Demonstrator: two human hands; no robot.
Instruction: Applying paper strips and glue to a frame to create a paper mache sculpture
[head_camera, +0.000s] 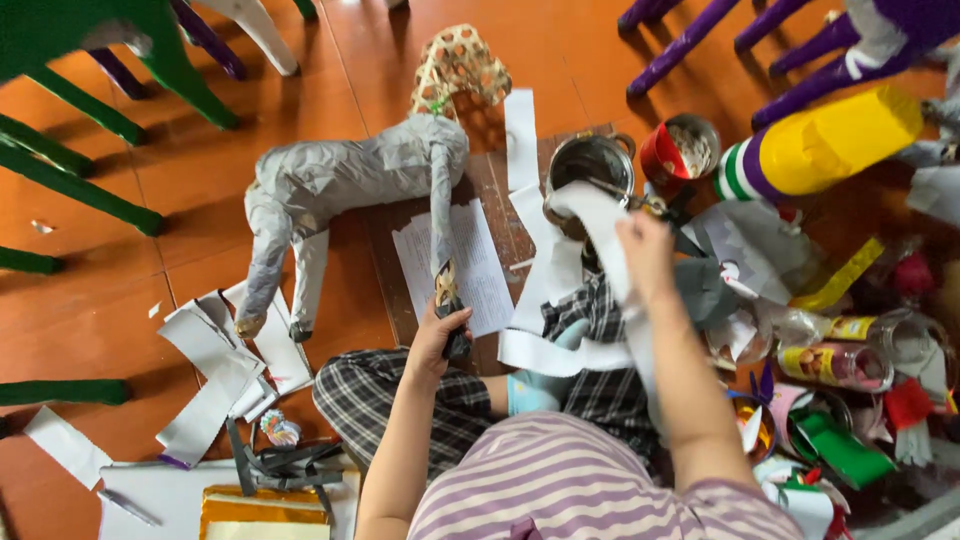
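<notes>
Left hand (437, 345) is closed around the front leg (441, 215) of the grey paper-covered animal figure (345, 185) on the floor, right hand (645, 255) pinches a white paper strip (600, 215) over the metal pot (590, 165); judgement: keep the leg steadied, lay the strip flat, smooth its wrinkles.

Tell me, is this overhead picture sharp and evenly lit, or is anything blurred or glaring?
Head view: soft, even light, faint shadows under the grey paper-covered animal figure; mild sheen on the orange floor; the right hand and its white paper strip slightly blurred; edges bend a little.
</notes>
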